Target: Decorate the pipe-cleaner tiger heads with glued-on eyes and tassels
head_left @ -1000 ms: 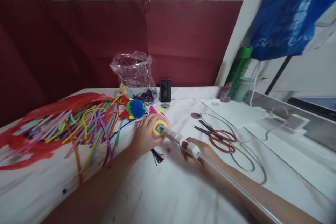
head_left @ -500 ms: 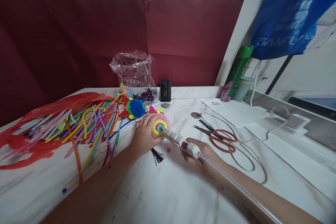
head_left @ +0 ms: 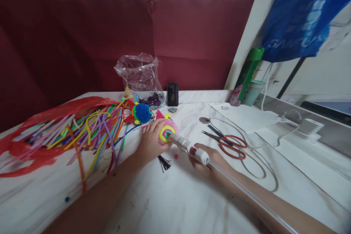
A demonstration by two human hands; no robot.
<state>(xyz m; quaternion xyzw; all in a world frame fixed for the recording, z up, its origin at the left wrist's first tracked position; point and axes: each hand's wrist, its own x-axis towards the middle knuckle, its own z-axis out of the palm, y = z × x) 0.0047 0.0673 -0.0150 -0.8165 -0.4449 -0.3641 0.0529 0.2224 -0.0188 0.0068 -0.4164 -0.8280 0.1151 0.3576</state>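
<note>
My left hand [head_left: 152,139] is wrapped round a pink craft figure [head_left: 172,126] whose end facing me has rings of yellow, pink and teal. A white glue gun [head_left: 184,143] sits in my right hand [head_left: 204,157], its tip against or very close to the centre of the rings. From the gun's rear a long clear glue stick [head_left: 246,193] runs toward the lower right. Below the figure a dark tassel [head_left: 165,163] lies on the table, and a small pink pompom [head_left: 176,156] is beside it. Behind my left hand rests a blue craft figure [head_left: 142,113] with red and yellow parts.
Many coloured pipe cleaners [head_left: 93,128] lie on a red plastic bag [head_left: 35,164] at left. Orange-handled scissors [head_left: 233,146] and a looped cable [head_left: 263,168] are on the right. A clear bag [head_left: 139,73] and a black phone-like object [head_left: 173,94] stand behind.
Almost nothing differs. The gun's tip and the ringed end of the pink figure have shifted very slightly; both hands keep their hold.
</note>
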